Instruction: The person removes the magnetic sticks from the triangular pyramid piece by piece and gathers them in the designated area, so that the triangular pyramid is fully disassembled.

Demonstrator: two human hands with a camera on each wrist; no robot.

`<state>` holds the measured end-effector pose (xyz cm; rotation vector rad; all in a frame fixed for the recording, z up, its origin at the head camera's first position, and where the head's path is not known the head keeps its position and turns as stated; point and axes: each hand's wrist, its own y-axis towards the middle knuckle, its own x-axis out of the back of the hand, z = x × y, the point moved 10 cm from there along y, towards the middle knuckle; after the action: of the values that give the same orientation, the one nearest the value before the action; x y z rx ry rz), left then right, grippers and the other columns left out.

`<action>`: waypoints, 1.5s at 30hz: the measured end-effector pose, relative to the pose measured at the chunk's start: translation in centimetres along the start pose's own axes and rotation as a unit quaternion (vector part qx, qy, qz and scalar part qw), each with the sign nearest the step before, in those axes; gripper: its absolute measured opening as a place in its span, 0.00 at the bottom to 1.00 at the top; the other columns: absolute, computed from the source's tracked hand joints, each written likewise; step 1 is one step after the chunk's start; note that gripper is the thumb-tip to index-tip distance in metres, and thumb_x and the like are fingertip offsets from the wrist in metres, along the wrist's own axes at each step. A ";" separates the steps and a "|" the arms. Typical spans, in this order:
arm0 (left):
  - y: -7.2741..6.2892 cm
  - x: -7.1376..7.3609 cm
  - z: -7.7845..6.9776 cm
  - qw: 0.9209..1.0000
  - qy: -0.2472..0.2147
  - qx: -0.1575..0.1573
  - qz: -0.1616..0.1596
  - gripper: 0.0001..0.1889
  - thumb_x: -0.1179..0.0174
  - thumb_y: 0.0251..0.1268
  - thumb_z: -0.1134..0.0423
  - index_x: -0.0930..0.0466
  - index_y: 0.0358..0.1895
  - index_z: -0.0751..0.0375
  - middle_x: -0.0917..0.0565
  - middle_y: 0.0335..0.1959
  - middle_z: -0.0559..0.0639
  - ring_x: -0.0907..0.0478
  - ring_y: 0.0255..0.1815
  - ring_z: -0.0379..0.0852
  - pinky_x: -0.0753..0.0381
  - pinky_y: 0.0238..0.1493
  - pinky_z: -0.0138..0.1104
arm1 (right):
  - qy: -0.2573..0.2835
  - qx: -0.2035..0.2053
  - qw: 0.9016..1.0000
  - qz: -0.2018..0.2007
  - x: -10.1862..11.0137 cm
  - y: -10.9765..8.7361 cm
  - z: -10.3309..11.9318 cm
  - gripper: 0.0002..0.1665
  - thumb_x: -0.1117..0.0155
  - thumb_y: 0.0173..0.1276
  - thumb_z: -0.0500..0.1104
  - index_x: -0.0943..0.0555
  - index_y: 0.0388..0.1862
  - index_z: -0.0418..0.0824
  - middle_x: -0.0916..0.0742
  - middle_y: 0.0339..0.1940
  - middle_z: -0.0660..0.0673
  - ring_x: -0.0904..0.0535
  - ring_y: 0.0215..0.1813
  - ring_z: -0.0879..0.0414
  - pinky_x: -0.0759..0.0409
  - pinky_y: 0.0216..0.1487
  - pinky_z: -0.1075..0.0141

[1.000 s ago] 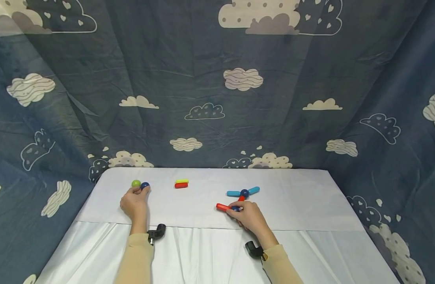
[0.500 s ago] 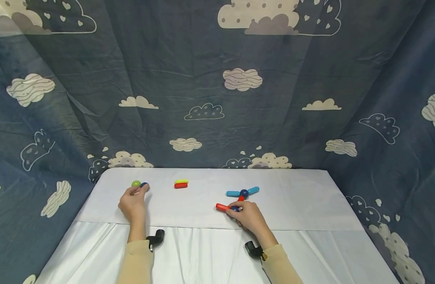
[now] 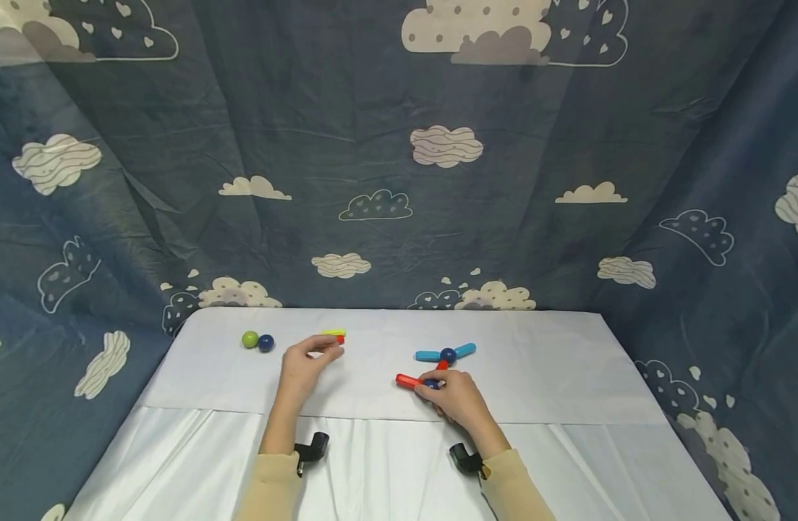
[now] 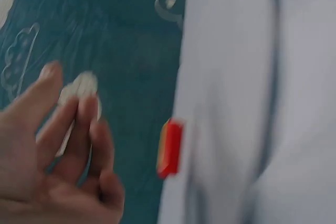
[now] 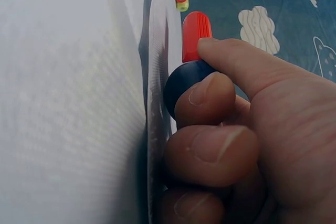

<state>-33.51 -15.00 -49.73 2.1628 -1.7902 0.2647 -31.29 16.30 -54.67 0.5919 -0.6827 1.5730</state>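
Note:
My left hand (image 3: 304,365) hovers just short of a red stick (image 3: 341,339) and a yellow stick (image 3: 334,332) lying side by side. Its fingers are loosely bent and hold nothing; in the left wrist view the red stick stands apart from them. My right hand (image 3: 460,394) grips a dark blue ball (image 5: 181,85), partly hidden by the fingers, with the thumb against a red stick (image 5: 196,38) that meets the ball. Just behind, a second dark blue ball (image 3: 448,355) joins two light blue sticks (image 3: 427,356) and another red stick (image 3: 442,365).
A green ball (image 3: 249,339) and a loose dark blue ball (image 3: 265,343) sit together at the table's left. White cloth covers the table (image 3: 535,376). A dark curtain (image 3: 372,239) with cloud prints rises behind it and at both sides.
My left hand has left the dark blue ball beside the green one and moved right toward the red and yellow sticks. The right hand keeps its hold in the same place.

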 end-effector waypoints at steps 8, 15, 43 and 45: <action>-1.8 -7.7 0.2 0.992 0.003 -0.030 0.124 0.15 0.24 0.64 0.58 0.09 0.52 0.57 0.07 0.43 0.46 0.14 0.46 0.41 0.17 0.52 0.37 | 0.000 -0.003 1.000 0.009 -0.1 0.1 0.1 0.20 0.23 0.67 0.57 0.09 0.53 0.50 0.23 0.11 0.53 0.29 0.14 0.58 0.37 0.19 0.68; -3.0 -10.7 0.3 0.985 0.027 -0.045 0.167 0.15 0.23 0.64 0.58 0.09 0.52 0.52 0.08 0.47 0.46 0.15 0.46 0.42 0.17 0.54 0.39 | -0.006 0.010 1.000 0.014 -0.3 0.1 0.2 0.19 0.23 0.67 0.57 0.09 0.52 0.50 0.23 0.11 0.53 0.28 0.14 0.58 0.35 0.19 0.68; -3.6 -11.9 0.3 0.977 0.084 -0.059 0.185 0.08 0.24 0.64 0.58 0.08 0.45 0.47 0.10 0.39 0.43 0.19 0.44 0.41 0.22 0.52 0.41 | 0.081 0.056 0.986 0.137 -0.8 0.0 -0.4 0.26 0.23 0.68 0.48 0.19 0.62 0.46 0.16 0.26 0.48 0.25 0.15 0.57 0.27 0.20 0.66; -3.6 -11.8 0.3 0.978 0.084 -0.058 0.183 0.08 0.24 0.64 0.58 0.08 0.45 0.48 0.11 0.39 0.43 0.19 0.42 0.40 0.22 0.50 0.39 | 0.080 0.056 0.987 0.130 -0.8 0.0 -0.3 0.25 0.22 0.68 0.48 0.19 0.60 0.46 0.16 0.25 0.49 0.26 0.14 0.58 0.28 0.20 0.67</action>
<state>-32.35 -3.67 -54.53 1.6683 -2.0385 0.4019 -31.19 16.03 -55.45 0.4663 -0.5695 1.8894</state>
